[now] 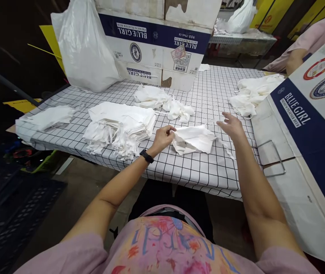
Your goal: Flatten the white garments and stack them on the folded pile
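A white cloth piece with thin ties (pixel 195 139) lies partly spread on the checked tablecloth in front of me. My left hand (pixel 163 137) pinches its left edge between thumb and fingers. Just past its right end, my right hand (pixel 231 126) hovers with the fingers apart and nothing in them. To the left of my left hand is a thick stack of white cloth pieces (pixel 122 121), their ties bunched at the front. A loose heap of similar white cloth (pixel 164 101) sits behind the piece I hold.
Upright beer cartons stand at the back (pixel 156 45) and on the right (pixel 308 114). A full white plastic bag (pixel 85 49) rests at the back left. More white cloth lies at the left (pixel 51 116) and right (pixel 254 93). Another person's arm (pixel 296 57) shows at upper right.
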A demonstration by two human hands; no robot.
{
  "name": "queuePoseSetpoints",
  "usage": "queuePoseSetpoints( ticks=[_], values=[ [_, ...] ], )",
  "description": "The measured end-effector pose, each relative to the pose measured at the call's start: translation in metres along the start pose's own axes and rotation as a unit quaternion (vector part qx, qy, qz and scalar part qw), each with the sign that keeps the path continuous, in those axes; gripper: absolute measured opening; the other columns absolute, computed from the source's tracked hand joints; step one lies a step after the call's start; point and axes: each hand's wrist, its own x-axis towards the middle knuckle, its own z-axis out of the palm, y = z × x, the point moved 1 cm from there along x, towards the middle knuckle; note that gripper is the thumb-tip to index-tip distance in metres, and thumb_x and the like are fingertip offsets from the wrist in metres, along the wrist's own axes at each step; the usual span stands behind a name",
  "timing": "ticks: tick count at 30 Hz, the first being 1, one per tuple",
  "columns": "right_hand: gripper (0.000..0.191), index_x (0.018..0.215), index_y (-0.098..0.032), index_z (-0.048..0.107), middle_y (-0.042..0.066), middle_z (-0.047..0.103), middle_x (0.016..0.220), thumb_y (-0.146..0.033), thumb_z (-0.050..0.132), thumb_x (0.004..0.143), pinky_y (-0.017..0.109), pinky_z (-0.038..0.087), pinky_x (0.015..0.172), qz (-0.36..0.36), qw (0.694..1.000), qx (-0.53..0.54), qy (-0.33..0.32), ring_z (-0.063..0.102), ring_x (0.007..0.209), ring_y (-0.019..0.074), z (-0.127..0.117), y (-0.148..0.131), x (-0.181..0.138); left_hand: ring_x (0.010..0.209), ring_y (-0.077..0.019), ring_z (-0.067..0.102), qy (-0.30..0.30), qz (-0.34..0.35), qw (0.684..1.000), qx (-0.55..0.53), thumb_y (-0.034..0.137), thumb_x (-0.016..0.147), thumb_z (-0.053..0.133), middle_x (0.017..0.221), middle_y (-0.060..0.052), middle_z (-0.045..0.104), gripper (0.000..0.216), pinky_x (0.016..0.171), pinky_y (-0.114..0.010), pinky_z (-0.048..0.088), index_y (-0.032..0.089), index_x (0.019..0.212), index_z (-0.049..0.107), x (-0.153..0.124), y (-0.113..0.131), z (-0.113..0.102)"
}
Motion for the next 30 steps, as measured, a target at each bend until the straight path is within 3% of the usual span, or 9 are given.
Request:
queuePoseSetpoints(
  ticks=[3,7,11,14,18,20,24,30],
  values=[
    [0.027,0.100,-0.024,0.075,0.013,0.070,0.120,-0.025,0.078,0.074,0.047,0.059,0.092,-0.006,0.997,-0.081,-0.009,0.068,0.106,0.0286,0.029,-0.005,-0.019,0.062,-0.0128,0.049,0.002,-0.005,1.000,-0.031,0.015,0.080,0.058,0.062,0.004,0.054,0.019,0.065,-0.026,0.040,0.017,0.089,0.075,0.005,0.003,0.002],
    [0.033,0.108,-0.020,0.075,0.011,0.074,0.113,-0.042,0.075,0.084,0.043,0.060,0.086,-0.087,0.982,-0.090,-0.144,0.071,0.096,0.0238,0.077,-0.018,-0.056,0.061,-0.0111,0.050,-0.006,0.016,0.997,-0.071,0.019,0.083,0.059,0.064,0.003,0.057,0.019,0.061,-0.025,0.038,0.016,0.092,0.076,0.011,0.010,0.005],
    [0.023,0.101,-0.020,0.073,0.008,0.074,0.100,-0.037,0.072,0.086,0.040,0.059,0.081,-0.144,0.978,-0.111,-0.106,0.070,0.088,0.0224,0.098,-0.029,-0.064,0.067,-0.0108,0.055,-0.042,0.044,0.992,-0.110,0.020,0.086,0.059,0.070,0.001,0.063,0.020,0.066,-0.024,0.043,0.016,0.095,0.076,0.021,0.029,0.003],
    [0.022,0.107,-0.022,0.071,0.004,0.074,0.091,-0.029,0.067,0.086,0.037,0.058,0.078,-0.151,0.981,-0.100,-0.072,0.069,0.081,0.0193,0.094,-0.046,-0.056,0.075,-0.0108,0.059,-0.077,0.084,0.983,-0.143,0.018,0.086,0.061,0.087,-0.002,0.069,0.018,0.073,-0.025,0.048,0.017,0.101,0.072,0.029,0.046,-0.001],
    [0.036,0.118,-0.024,0.070,-0.002,0.069,0.078,-0.022,0.066,0.082,0.032,0.056,0.070,-0.162,0.981,-0.099,-0.046,0.065,0.069,0.0164,0.078,-0.078,-0.047,0.084,-0.0117,0.062,-0.100,0.132,0.964,-0.209,0.013,0.080,0.070,0.106,-0.003,0.065,0.046,0.074,-0.024,0.052,0.023,0.123,0.056,0.031,0.062,-0.002],
    [0.036,0.117,-0.026,0.072,-0.004,0.065,0.071,-0.020,0.064,0.082,0.030,0.054,0.065,-0.179,0.977,-0.110,-0.039,0.060,0.062,0.0147,0.070,-0.091,-0.046,0.090,-0.0134,0.064,-0.085,0.149,0.957,-0.234,0.016,0.082,0.072,0.110,-0.003,0.063,0.047,0.074,-0.024,0.053,0.025,0.124,0.052,0.028,0.068,0.000],
    [0.037,0.119,-0.028,0.076,-0.005,0.059,0.062,-0.020,0.061,0.086,0.030,0.050,0.062,-0.239,0.957,-0.163,-0.016,0.053,0.055,0.0142,0.057,-0.109,-0.048,0.084,-0.0129,0.065,-0.044,0.164,0.949,-0.265,0.022,0.093,0.065,0.097,-0.001,0.067,0.037,0.074,-0.025,0.052,0.026,0.125,0.047,0.023,0.081,0.004],
    [0.022,0.102,-0.026,0.082,0.000,0.069,0.071,-0.024,0.063,0.090,0.032,0.049,0.062,-0.284,0.943,-0.172,0.035,0.058,0.060,0.0156,0.043,-0.127,-0.052,0.061,-0.0091,0.058,-0.018,0.178,0.961,-0.213,0.014,0.094,0.059,0.069,0.006,0.063,0.026,0.064,-0.024,0.046,0.023,0.118,0.056,0.031,0.102,-0.014]
  ],
)
